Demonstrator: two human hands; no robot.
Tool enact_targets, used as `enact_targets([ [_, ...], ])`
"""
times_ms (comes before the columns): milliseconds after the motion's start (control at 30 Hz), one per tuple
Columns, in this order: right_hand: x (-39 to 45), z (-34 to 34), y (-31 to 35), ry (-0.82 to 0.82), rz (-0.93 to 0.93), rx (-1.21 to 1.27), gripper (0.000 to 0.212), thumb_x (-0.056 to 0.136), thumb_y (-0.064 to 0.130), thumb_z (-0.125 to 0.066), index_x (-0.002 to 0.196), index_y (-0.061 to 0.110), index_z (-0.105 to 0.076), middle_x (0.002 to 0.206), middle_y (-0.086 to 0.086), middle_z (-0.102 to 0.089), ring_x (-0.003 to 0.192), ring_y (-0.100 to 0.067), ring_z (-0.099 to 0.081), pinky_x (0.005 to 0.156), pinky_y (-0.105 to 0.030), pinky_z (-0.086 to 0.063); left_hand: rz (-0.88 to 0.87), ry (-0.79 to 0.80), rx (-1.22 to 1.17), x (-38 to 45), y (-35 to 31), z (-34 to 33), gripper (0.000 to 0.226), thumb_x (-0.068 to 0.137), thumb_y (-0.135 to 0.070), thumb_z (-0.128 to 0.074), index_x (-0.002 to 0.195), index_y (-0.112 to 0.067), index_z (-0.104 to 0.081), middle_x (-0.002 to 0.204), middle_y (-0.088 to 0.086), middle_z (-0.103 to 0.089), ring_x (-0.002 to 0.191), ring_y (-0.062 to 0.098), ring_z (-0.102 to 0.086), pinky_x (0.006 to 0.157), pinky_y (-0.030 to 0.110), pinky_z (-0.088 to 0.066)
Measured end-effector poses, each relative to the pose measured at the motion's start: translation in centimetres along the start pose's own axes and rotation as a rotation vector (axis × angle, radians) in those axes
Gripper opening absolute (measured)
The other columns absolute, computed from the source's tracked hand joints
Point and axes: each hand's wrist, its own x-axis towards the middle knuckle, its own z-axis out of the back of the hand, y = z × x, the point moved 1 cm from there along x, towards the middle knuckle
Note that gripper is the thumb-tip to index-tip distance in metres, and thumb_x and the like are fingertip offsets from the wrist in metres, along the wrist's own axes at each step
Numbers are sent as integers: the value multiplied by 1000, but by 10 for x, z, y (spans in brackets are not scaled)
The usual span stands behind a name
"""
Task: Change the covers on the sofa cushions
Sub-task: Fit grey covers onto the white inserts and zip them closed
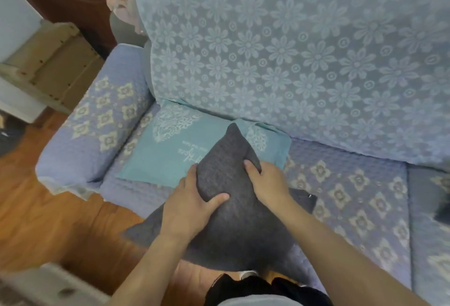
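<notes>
— Grey knit cushion (231, 220): where have you got it?

— You hold it upright over the sofa seat's (353, 196) front edge, one corner pointing up, in front of the teal cushion (170, 157) lying against the backrest (292, 50).

— And your hands?

— Your left hand (192, 206) grips its left side, thumb pressed into the fabric. Your right hand (267, 181) pinches the upper right edge, fingers curled behind.
</notes>
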Motion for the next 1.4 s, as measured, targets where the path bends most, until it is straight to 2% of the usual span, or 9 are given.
enact_targets([
  [100, -19, 44, 12, -50, 25, 65, 47, 96, 61, -44, 99, 19, -65, 88, 2, -64, 82, -18, -58, 71, -35, -47, -163, -118, -116, 19, -13, 12, 40, 83, -61, -69, 105, -32, -52, 89, 0, -71, 86, 23, -68, 68, 37, -46],
  [167, -27, 77, 14, -14, 77, 142, 37, 96, 58, -48, 91, 24, -60, 88, 4, -63, 81, -14, -59, 71, -33, -46, -244, -190, -285, 17, -31, 17, 36, 88, -50, -70, 80, -26, -45, 67, -7, -62, 67, 6, -61, 60, 32, -39],
  [300, -31, 169, -47, -146, 19, 181, 35, 105, 46, -35, 99, 27, -64, 103, 11, -62, 96, -8, -57, 84, -29, -43, -335, -219, -683, 4, -107, 18, 22, 94, -13, -69, 83, -23, -54, 76, -26, -66, 71, -8, -61, 64, 11, -44],
  [467, -46, 225, -180, -222, -340, 78, 46, 107, 45, -29, 143, 26, -48, 153, -4, -44, 140, -29, -40, 113, -44, -33, -458, -144, -946, 7, -166, 40, 15, 92, -24, -70, 86, -36, -64, 90, -12, -71, 86, 8, -67, 76, 27, -53],
  [600, -60, 247, -193, -432, -501, 742, 64, 103, 53, -39, 158, 28, -18, 163, 5, -21, 149, -24, -23, 119, -47, -21, -450, -212, -1036, 24, -150, 71, 16, 99, -21, -64, 103, -36, -67, 105, -12, -73, 100, 14, -69, 81, 35, -59],
  [767, -54, 252, -166, -218, -343, 996, 34, 106, 37, -42, 126, 19, -64, 132, -8, -64, 113, -23, -65, 100, -46, -47, -233, -319, -993, 48, -96, 70, 28, 103, -30, -56, 130, -22, -61, 125, -3, -70, 116, 20, -65, 95, 39, -55],
  [933, -67, 261, -84, -353, -48, 905, 22, 102, 27, -55, 112, 14, -69, 104, -3, -76, 95, -20, -73, 77, -34, -57, 257, -353, -480, 53, -71, 12, 54, 100, -21, -57, 149, -6, -40, 147, 28, -44, 135, 44, -44, 112, 50, -36],
  [1133, -95, 194, -16, -60, 224, 238, 28, 86, 25, -76, 74, 11, -55, 67, -8, -56, 64, -7, -52, 61, -28, -40, -589, 146, -610, -20, -219, 3, 28, 105, -29, -51, 129, -25, -66, 121, -15, -70, 115, 0, -62, 102, 23, -45],
  [1400, -116, 243, 2, -298, 240, 359, 21, 90, 28, -71, 73, 23, -61, 69, 11, -59, 66, -3, -56, 63, -21, -44, -684, 15, -614, -30, -224, -9, 11, 102, -25, -56, 111, -26, -63, 96, -19, -67, 92, -3, -62, 76, 11, -43],
])
